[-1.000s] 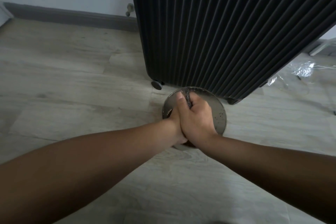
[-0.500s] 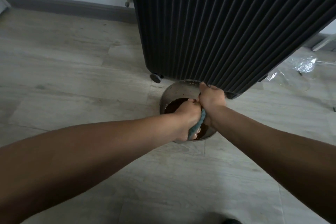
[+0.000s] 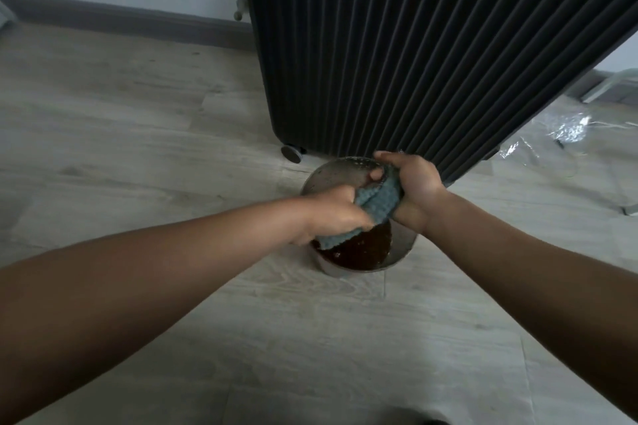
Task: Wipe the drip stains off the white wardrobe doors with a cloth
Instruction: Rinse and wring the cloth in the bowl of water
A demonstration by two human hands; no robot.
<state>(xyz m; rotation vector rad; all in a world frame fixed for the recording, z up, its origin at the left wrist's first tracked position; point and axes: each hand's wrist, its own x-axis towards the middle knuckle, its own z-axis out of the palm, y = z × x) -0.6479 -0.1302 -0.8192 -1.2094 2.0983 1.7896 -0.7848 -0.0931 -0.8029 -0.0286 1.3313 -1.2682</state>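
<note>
A blue-grey cloth [image 3: 374,205] is twisted between both hands over a round metal bowl [image 3: 333,173] that stands on the floor. My left hand [image 3: 336,214] grips the cloth's near end, which hangs out below the fist. My right hand [image 3: 412,185] grips the far end, fingers curled round it. Dark brown water [image 3: 359,252] fills the bottom of the bowl. No wardrobe doors show in the head view.
A tall black ribbed suitcase [image 3: 414,45] on small wheels [image 3: 291,152] stands right behind the bowl. Crumpled clear plastic [image 3: 566,129] lies on the wooden floor [image 3: 138,134] at the right. A grey skirting board [image 3: 121,22] runs along the back wall.
The hands lay stacked together in the bowl a second ago. They have come apart and risen, and the cloth now shows stretched and twisted between them.
</note>
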